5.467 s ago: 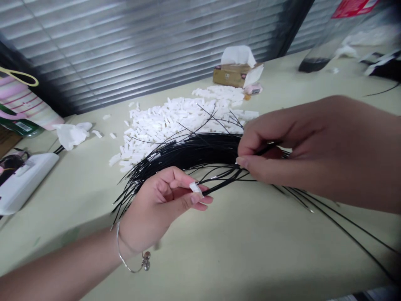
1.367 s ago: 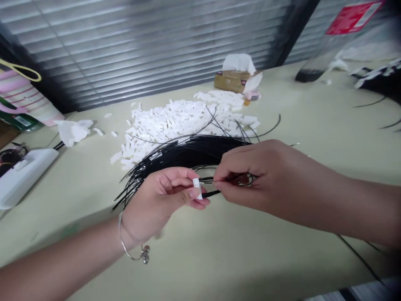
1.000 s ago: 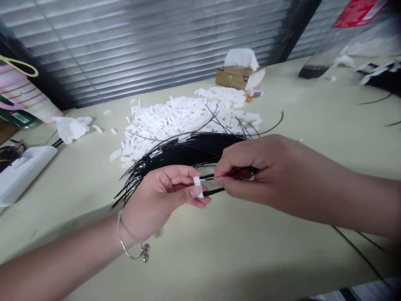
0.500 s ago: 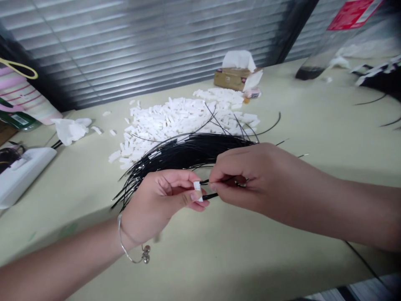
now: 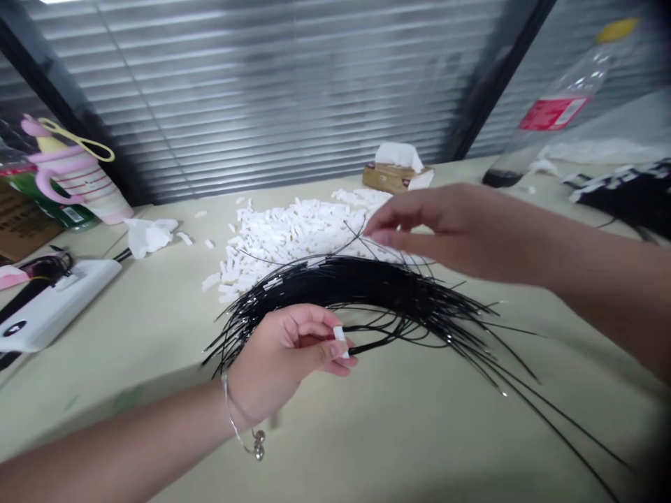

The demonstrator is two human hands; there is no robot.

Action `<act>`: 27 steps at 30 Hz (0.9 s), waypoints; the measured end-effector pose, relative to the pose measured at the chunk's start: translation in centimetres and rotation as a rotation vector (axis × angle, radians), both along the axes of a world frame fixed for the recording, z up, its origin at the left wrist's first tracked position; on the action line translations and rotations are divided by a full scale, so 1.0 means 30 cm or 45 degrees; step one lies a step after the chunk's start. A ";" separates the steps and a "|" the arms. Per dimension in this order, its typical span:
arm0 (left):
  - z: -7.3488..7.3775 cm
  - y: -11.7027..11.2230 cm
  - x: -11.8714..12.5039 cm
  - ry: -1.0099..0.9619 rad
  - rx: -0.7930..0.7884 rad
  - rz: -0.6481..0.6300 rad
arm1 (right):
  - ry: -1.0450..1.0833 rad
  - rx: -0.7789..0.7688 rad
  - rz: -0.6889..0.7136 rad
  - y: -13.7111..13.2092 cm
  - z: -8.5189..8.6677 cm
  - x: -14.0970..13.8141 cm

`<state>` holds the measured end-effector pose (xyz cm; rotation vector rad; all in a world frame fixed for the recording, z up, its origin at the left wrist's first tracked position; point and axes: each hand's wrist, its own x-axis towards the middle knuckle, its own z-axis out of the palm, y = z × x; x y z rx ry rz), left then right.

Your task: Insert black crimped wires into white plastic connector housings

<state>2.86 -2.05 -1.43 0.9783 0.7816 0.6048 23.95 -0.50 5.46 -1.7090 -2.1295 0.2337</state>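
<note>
A small white plastic connector housing [image 5: 341, 342] is pinched between the thumb and fingers of my left hand [image 5: 288, 356], near the middle of the view. Several black wires [image 5: 374, 344] run out of its right side towards the bundle. My right hand [image 5: 451, 234] hovers above the right part of a thick curved bundle of black wires [image 5: 346, 283]. Its thumb and fingertips come together beside thin stray wires; whatever lies between them is too small to make out. The wire ends at the bundle's two sides fan out, some with shiny metal tips.
A heap of white connector housings [image 5: 293, 227] lies behind the bundle. Farther back stand a tissue pack [image 5: 391, 178] and a red-labelled bottle [image 5: 556, 115]. At left are a pink striped cup [image 5: 91, 183], crumpled tissue [image 5: 149, 237] and a white power strip [image 5: 66, 300]. More black wires [image 5: 623, 199] lie far right.
My right hand has left the wires at the connector and moved up and right over the bundle. My left hand keeps hold of the connector housing. The camera view has tilted upward.
</note>
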 end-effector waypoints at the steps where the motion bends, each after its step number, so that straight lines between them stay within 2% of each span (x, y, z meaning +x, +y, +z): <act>1: -0.001 0.000 -0.001 -0.001 -0.001 -0.001 | -0.022 0.047 -0.104 0.042 0.000 0.016; 3: -0.003 0.000 -0.003 0.006 0.006 -0.006 | -0.063 0.046 -0.189 0.120 -0.019 0.037; 6: -0.004 0.001 -0.005 -0.003 0.011 -0.003 | -0.102 -0.038 -0.145 0.185 -0.066 0.036; 9: -0.002 0.002 -0.007 -0.009 0.025 0.014 | -0.103 -0.048 -0.106 0.174 -0.088 0.008; 13: -0.002 0.003 -0.009 -0.011 0.057 0.013 | -0.108 0.006 -0.167 0.145 -0.093 -0.004; 17: -0.002 0.002 -0.011 -0.012 0.074 0.004 | -0.119 0.001 -0.225 0.178 -0.130 0.031; 20: 0.001 0.001 -0.011 0.016 0.082 -0.020 | -0.030 -0.038 -0.157 0.198 -0.148 0.047; 23: 0.002 0.002 -0.013 0.016 0.058 -0.019 | 0.175 0.022 -0.052 0.171 -0.125 0.033; 27: -0.002 0.005 -0.018 -0.041 0.015 0.023 | 0.577 0.132 0.073 0.062 -0.053 -0.011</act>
